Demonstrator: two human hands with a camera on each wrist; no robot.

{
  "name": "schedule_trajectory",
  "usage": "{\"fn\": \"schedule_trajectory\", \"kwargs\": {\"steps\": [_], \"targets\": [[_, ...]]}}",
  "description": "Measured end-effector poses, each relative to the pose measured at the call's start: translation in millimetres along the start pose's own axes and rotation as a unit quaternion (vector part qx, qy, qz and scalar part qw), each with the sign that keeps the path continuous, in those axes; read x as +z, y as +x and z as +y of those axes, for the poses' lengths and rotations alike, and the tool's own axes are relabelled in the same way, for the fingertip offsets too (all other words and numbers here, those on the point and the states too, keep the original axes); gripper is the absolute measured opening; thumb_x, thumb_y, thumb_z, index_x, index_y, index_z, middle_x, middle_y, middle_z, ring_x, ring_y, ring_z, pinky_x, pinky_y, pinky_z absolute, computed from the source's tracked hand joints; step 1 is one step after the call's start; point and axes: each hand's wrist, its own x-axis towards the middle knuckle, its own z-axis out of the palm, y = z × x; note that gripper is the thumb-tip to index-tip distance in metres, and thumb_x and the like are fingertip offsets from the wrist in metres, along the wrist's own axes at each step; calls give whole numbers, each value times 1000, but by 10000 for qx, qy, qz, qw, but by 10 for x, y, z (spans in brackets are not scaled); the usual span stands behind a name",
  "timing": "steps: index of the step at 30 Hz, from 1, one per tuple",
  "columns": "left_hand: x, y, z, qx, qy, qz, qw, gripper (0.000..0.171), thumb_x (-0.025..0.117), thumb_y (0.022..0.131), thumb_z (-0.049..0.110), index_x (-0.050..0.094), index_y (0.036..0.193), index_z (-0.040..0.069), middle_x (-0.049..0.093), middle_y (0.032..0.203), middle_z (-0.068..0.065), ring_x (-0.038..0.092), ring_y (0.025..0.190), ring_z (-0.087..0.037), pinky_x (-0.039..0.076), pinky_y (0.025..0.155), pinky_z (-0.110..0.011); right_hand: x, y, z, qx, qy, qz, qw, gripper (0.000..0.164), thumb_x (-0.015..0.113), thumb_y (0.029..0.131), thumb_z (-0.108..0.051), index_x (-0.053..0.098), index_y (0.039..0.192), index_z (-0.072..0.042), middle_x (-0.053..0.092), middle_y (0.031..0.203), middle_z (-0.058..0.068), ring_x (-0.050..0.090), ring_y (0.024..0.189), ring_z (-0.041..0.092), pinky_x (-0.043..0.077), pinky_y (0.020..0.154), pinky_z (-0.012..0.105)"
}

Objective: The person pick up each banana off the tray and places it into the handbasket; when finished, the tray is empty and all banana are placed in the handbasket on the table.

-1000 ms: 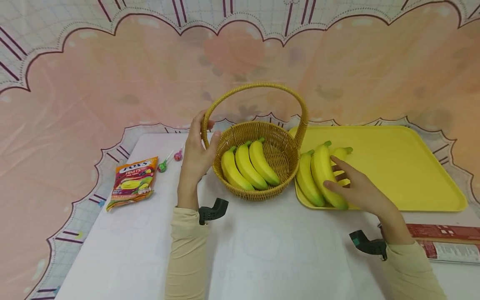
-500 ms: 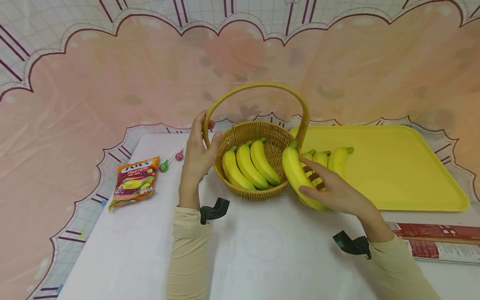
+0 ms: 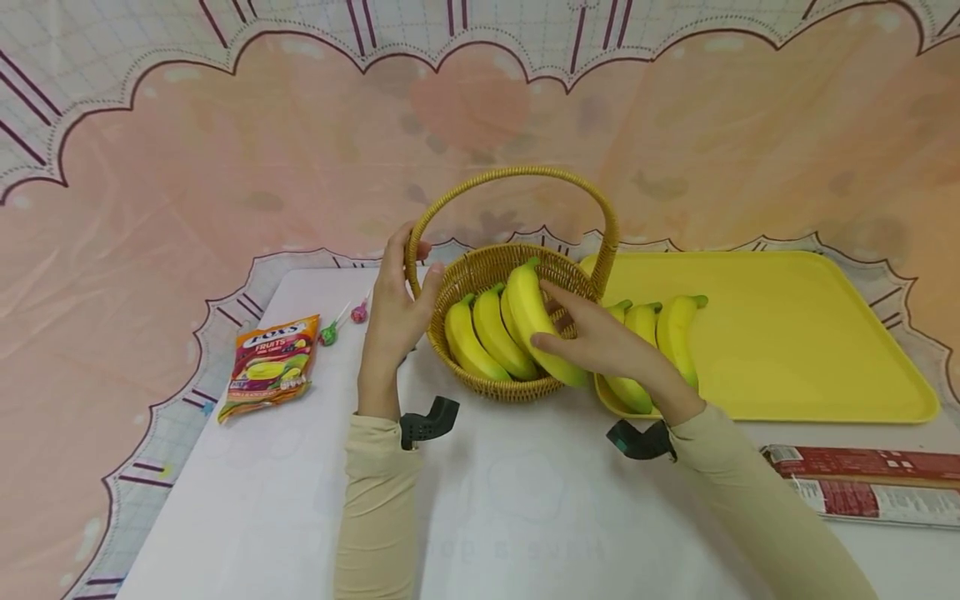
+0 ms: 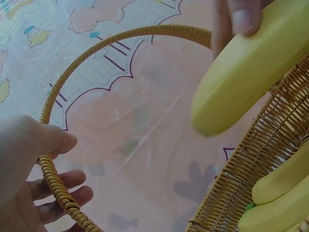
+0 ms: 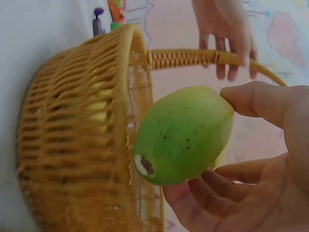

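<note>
A wicker basket (image 3: pixel 480 388) with a tall arched handle (image 3: pixel 517 172) stands mid-table, with several bananas (image 3: pixel 474 340) side by side in its left part. My left hand (image 3: pixel 393 308) holds the left side of the handle; in the left wrist view its thumb and fingers (image 4: pixel 71 179) lie loosely around the wicker. Tilted over the basket's right half is another banana (image 3: pixel 536 315), gripped by my right hand (image 3: pixel 600 337). The right wrist view shows that banana's greenish tip (image 5: pixel 186 135) between thumb and fingers. More bananas (image 3: pixel 677 333) lie on the left end of a yellow tray (image 3: pixel 795 333).
A candy bag (image 3: pixel 270 367) and two lollipops (image 3: pixel 327 333) lie left of the basket. Long red-and-white packages (image 3: pixel 873 483) lie at the right, in front of the tray. A patterned pink cloth (image 3: pixel 300 167) hangs behind the table.
My right hand has lifted a banana from the tray and carried it left, over the basket's right half. My left hand has stayed at the handle.
</note>
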Motion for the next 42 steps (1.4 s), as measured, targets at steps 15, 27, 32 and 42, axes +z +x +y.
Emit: {"fn": "schedule_trajectory", "kwargs": {"steps": [15, 27, 32, 42], "targets": [[-12, -6, -4, -69, -25, -86, 9999, 52, 57, 94, 21, 35, 141, 17, 53, 119, -11, 50, 113, -24, 39, 95, -42, 267, 689, -253, 449, -473, -883, 9940, 74, 59, 88, -43, 29, 147, -8, 55, 127, 10, 55, 108, 23, 46, 93, 37], [-30, 3, 4, -144, -90, -154, 9997, 52, 55, 94, 20, 35, 142, 19, 53, 119, -10, 49, 113, -22, 38, 95, -43, 477, 892, -357, 487, -481, -1490, 9865, 73, 61, 88, -38, 30, 145, -5, 55, 123, 11, 55, 100, 22, 47, 89, 34], [-33, 1, 12, -191, -32, -174, 9997, 52, 56, 94, 19, 35, 141, 18, 53, 120, -10, 49, 114, -22, 39, 97, -44, 545, 954, -397, 556, -703, -1591, 9832, 85, 61, 88, -41, 15, 150, -5, 51, 135, 14, 53, 115, 23, 42, 101, 38], [-39, 12, 21, -321, -60, -236, 9992, 53, 57, 94, 20, 34, 142, 20, 52, 122, -10, 48, 117, -21, 37, 102, -45, 546, 890, -435, 691, -512, -1398, 9864, 91, 59, 88, -47, 7, 152, -8, 55, 129, 13, 56, 110, 22, 45, 96, 37]]}}
